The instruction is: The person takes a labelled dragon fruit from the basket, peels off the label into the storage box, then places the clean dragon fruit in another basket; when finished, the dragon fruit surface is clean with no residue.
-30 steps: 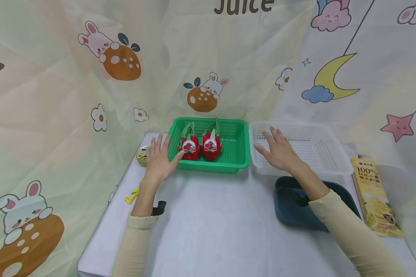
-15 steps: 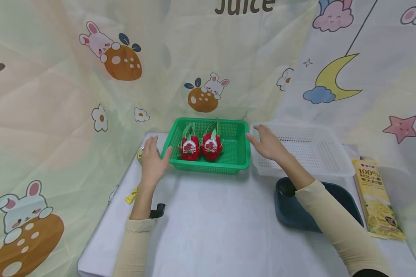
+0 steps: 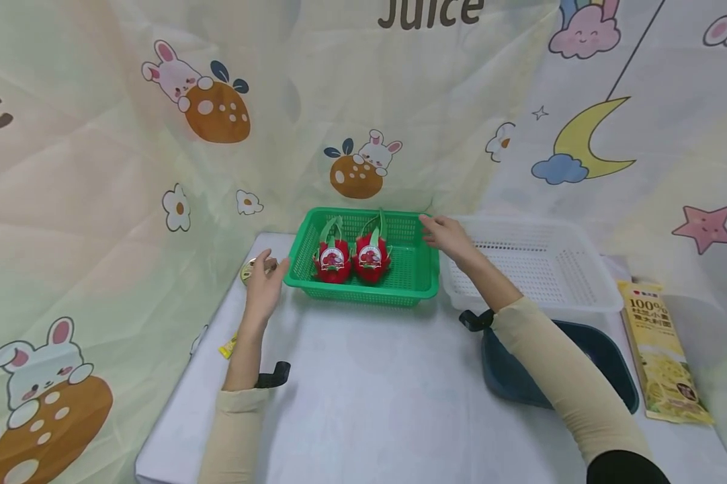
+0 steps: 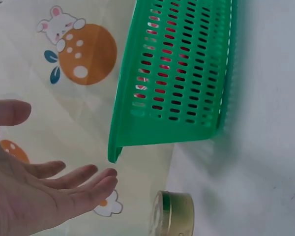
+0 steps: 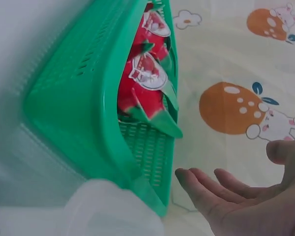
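Observation:
A green plastic basket [image 3: 363, 294] stands at the back of the table, holding two red dragon fruits [image 3: 333, 265] [image 3: 371, 263] with green leaves and round labels. My left hand [image 3: 263, 290] is at the basket's left end; in the left wrist view its loosely bent fingers [image 4: 83, 191] point toward the rim corner, with a small gap and nothing held. At the opposite end, my right hand [image 3: 451, 238] has its fingertips close over the back right corner. The right wrist view shows those fingers [image 5: 206, 191] relaxed, with nothing in them.
Right of the green basket sits a white perforated basket [image 3: 539, 275], partly under my right forearm. A dark blue tray [image 3: 599, 349] is in front of it, beside a yellow pasta bag [image 3: 662, 349]. A round tin [image 4: 179, 214] and a yellow sachet [image 3: 226, 348] lie at left.
My right hand has moved left from over the white basket to the green basket's right end. My left hand has shifted left and lower, off the green basket's front corner to beside its left end.

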A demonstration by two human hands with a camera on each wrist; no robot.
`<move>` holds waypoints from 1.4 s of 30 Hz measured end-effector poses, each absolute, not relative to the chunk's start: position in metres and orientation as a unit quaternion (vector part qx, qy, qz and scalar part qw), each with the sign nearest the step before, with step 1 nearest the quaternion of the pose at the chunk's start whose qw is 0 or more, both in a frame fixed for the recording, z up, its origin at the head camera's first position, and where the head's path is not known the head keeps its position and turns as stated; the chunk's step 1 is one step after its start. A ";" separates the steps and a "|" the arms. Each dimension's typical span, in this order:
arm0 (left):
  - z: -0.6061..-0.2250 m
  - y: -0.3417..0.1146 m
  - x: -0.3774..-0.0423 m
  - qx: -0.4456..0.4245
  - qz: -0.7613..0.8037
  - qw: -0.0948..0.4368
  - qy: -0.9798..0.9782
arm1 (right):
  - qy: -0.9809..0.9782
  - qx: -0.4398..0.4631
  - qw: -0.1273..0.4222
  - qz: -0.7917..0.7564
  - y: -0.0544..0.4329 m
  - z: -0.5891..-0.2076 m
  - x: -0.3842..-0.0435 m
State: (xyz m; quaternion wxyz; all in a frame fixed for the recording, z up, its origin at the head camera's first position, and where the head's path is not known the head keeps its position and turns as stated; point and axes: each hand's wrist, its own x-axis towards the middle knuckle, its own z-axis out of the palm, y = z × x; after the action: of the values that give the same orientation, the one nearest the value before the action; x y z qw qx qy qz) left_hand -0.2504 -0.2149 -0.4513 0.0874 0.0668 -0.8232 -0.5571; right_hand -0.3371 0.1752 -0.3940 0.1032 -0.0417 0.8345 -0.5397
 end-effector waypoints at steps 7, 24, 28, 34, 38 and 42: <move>-0.452 -0.220 -0.249 0.102 -0.655 0.032 -0.748 | 0.792 -0.012 0.162 -0.588 0.154 -0.397 -0.353; -0.451 -0.223 -0.248 0.159 -0.847 -0.038 -0.506 | 0.725 0.100 0.271 -0.626 0.123 -0.418 -0.378; -0.449 -0.227 -0.249 0.191 -0.894 -0.058 -0.402 | 0.695 0.132 0.268 -0.654 0.117 -0.421 -0.381; -0.444 -0.228 -0.250 0.236 -0.924 -0.070 -0.292 | 0.674 0.183 0.256 -0.668 0.109 -0.432 -0.385; -0.440 -0.227 -0.249 0.227 -0.924 -0.063 -0.300 | 0.678 0.187 0.245 -0.667 0.104 -0.442 -0.388; -0.436 -0.226 -0.248 0.224 -0.930 -0.063 -0.286 | 0.688 0.183 0.223 -0.666 0.103 -0.449 -0.390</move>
State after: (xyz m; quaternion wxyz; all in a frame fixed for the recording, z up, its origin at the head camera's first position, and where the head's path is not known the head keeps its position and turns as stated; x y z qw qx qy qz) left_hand -0.2479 -0.2261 -0.4364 -0.0630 0.2240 -0.2855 -0.9297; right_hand -0.3899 0.1029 -0.4486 0.2225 0.1833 0.6881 -0.6658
